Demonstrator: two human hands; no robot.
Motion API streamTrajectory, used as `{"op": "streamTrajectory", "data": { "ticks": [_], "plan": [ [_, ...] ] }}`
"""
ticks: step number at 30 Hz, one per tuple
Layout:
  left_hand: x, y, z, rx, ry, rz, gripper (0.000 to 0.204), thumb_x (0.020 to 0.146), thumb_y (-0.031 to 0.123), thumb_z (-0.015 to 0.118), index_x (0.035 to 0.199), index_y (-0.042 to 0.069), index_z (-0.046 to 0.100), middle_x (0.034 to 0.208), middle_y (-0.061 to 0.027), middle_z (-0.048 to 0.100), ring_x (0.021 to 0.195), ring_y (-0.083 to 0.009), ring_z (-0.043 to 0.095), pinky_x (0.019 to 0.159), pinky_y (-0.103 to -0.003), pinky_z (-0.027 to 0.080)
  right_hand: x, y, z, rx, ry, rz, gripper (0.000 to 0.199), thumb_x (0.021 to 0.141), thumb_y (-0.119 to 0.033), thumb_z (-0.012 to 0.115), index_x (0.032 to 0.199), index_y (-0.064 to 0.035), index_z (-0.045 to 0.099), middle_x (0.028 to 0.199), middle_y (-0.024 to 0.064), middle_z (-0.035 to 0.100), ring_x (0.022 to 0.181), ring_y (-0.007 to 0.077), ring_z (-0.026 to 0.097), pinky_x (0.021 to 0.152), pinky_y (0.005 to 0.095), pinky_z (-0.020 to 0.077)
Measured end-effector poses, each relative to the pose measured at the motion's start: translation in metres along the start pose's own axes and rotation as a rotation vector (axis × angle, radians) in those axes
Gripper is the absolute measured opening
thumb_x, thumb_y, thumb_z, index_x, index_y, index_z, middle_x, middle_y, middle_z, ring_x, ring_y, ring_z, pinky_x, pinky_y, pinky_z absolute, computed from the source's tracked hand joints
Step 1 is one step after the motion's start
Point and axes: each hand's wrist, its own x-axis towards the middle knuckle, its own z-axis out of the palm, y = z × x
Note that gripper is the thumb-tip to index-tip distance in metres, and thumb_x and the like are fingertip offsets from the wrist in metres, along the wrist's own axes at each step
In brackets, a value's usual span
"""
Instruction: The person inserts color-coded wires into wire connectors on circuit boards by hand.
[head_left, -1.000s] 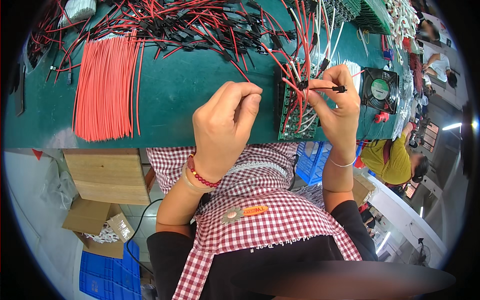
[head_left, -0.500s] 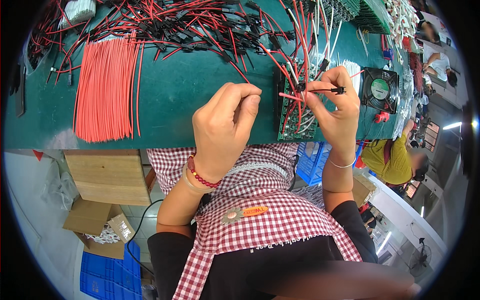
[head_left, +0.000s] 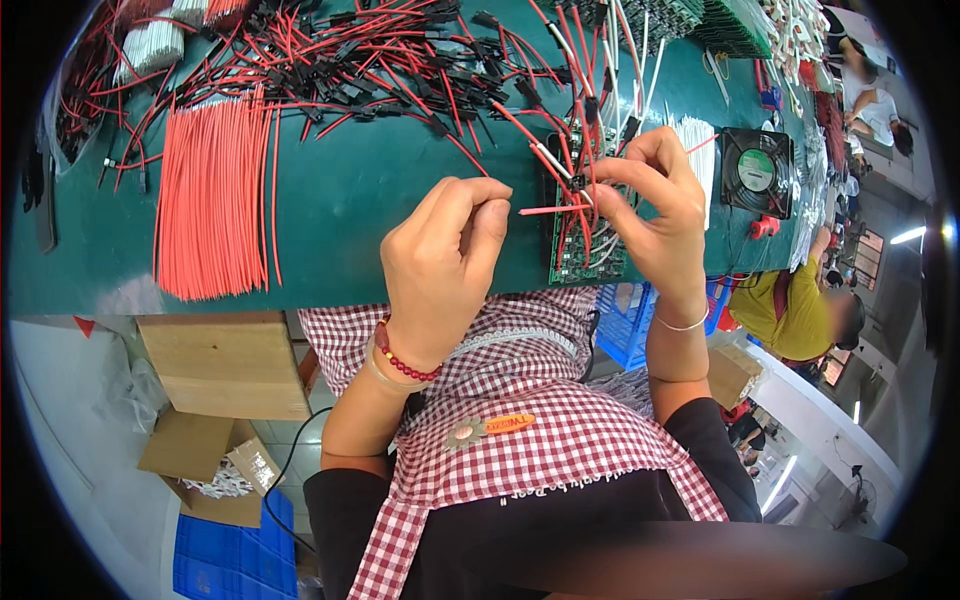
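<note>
Right hand [head_left: 650,205] fingers pinched shut on a red wire [head_left: 552,210] over the green circuit board [head_left: 580,255], centre-right of frame. Left hand [head_left: 445,265] fingers curled near the wire's free end; can't tell if gripping. Best to steady the board, feed straight. Loose red wire bundle [head_left: 215,195] upper left on the table [head_left: 340,190].

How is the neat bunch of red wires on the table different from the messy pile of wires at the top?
The neat bunch of red wires lies straight and side by side; the messy pile of wires is tangled and crossing. The neat bunch is plain red all along; the messy pile carries black connectors on its ends. Neither hand touches them. Both rest on the green table and are thin and red.
</note>
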Motion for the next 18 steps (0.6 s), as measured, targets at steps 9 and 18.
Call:
{"op": "streamTrajectory", "data": {
  "ticks": [9, 18],
  "plan": [
    [0.001, 0.007, 0.010, 0.009, -0.118, 0.001, 0.012, 0.087, 0.002, 0.064, 0.099, 0.000, 0.064, 0.081, -0.0079, 0.061, 0.056, -0.0156, 0.056, 0.051, -0.027, 0.045, 0.000, 0.002, -0.017, -0.108, 0.123, -0.074, 0.018, 0.075, -0.006, 0.071, 0.093, -0.0088, 0.071, 0.097, 0.0067, 0.056, 0.090, 0.0241, 0.052, 0.076, 0.0337, 0.0414],
    [0.004, 0.007, 0.014, 0.120, -0.197, 0.047, 0.014, 0.095, 0.010, 0.056, 0.099, -0.003, 0.061, 0.089, -0.0125, 0.059, 0.061, -0.0225, 0.055, 0.055, -0.034, 0.045, 0.037, 0.025, -0.020, -0.112, 0.153, -0.170, 0.031, 0.099, -0.024, 0.046, 0.111, -0.0086, 0.070, 0.142, 0.0117, 0.045, 0.135, 0.0309, 0.033, 0.112, 0.0425, 0.0249]
  ]
}}
